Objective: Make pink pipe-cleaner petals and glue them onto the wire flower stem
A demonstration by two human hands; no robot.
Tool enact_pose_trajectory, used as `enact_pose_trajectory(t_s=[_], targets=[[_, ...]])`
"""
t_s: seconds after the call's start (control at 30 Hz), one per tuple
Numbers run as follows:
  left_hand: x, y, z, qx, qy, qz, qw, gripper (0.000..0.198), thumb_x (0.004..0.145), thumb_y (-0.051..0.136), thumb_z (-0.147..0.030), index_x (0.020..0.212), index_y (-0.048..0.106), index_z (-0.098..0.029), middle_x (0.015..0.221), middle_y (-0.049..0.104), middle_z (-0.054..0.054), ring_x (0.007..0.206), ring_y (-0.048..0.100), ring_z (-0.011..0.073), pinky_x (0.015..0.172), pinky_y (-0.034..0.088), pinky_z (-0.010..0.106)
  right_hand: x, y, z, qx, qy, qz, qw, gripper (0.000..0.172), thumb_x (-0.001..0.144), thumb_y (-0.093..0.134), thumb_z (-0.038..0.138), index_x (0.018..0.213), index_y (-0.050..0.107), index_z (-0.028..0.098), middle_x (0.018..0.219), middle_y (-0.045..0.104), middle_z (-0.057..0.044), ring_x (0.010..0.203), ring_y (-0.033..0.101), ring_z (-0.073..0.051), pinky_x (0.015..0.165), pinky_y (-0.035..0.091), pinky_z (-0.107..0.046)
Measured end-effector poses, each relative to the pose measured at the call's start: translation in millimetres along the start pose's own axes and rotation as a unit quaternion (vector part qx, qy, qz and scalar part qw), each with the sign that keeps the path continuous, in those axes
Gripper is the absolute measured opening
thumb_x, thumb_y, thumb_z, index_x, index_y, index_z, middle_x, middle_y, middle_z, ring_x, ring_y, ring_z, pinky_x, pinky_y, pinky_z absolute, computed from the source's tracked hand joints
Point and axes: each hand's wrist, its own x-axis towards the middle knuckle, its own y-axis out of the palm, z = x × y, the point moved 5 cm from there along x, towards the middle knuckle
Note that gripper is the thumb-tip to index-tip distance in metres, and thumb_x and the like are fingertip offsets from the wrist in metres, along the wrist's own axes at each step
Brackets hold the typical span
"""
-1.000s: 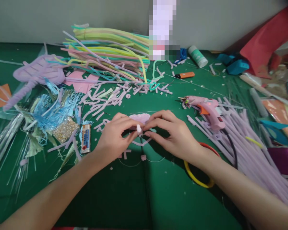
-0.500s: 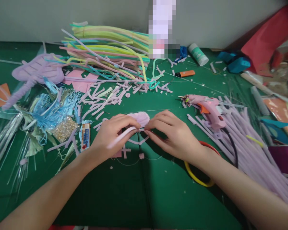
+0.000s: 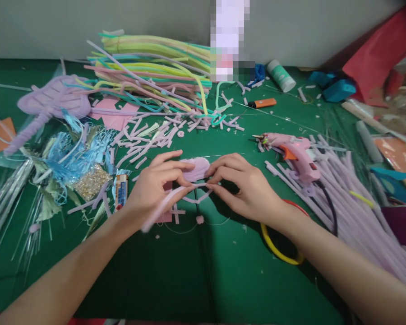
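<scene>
Pinched at mid-table, a lilac fuzzy strip runs between your two hands: your left hand grasps it with thumb and fingertips, its loose end slanting out to the near left, and your right hand nips it just beside with thumb and forefinger. Beneath all of it spreads the green table, your forearms crossing its near part from either side. On the right, a thick spread of lilac stems fans toward the near corner. At the far side lies a bundle of coloured stems, in yellow, pink and turquoise. Far left you have a lilac paddle-shaped piece with a wound handle, and nearer than that, blue tassels in a tangle. Your pink glue gun rests at the head of the lilac stems, nozzle pointing left. A white-and-green tube lies far right. Between and just beyond your hands sits a fuzzy lilac oval (your left fingers cover part of it). Smaller again, an orange lighter lies beyond the glue gun, and nearer you than the pinch is a tiny pink lump.
</scene>
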Motion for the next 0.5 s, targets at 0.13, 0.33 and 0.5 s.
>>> enact_pose_trajectory(t_s=[0.13,0.33,0.5], targets=[[-3,-3.2,4,-0.087,-0.078,-0.014,0.993,0.009,0.078,0.074,-0.018,0.07,0.07,-0.02,0.124,0.07,0.007,0.121,0.061,0.0248,0.104,0.05,0.043,-1,-7,-9,0.035,0.062,-0.022,0.997,0.01,0.084,0.063,0.014,0.077,0.06,0.02,0.098,0.063,-0.007,0.09,0.061,-0.02,0.082,0.049,-0.036],[-3,-5.8,1,-0.148,-0.126,-0.038,0.98,0.014,0.074,0.077,-0.015,0.062,0.069,-0.018,0.124,0.069,0.01,0.114,0.066,0.0293,0.096,0.056,0.042,-5,-12,-8,0.074,0.092,-0.049,0.992,0.011,0.084,0.066,0.019,0.075,0.062,0.021,0.093,0.06,-0.005,0.086,0.061,-0.018,0.079,0.05,-0.034],[-2,-5.9,1,-0.157,-0.121,-0.058,0.979,0.01,0.073,0.077,-0.016,0.067,0.07,-0.018,0.133,0.064,0.011,0.116,0.064,0.0303,0.093,0.057,0.043,-6,-14,-7,0.082,0.124,-0.065,0.987,0.01,0.084,0.068,0.025,0.075,0.064,0.021,0.094,0.062,-0.006,0.087,0.062,-0.019,0.079,0.052,-0.035]])
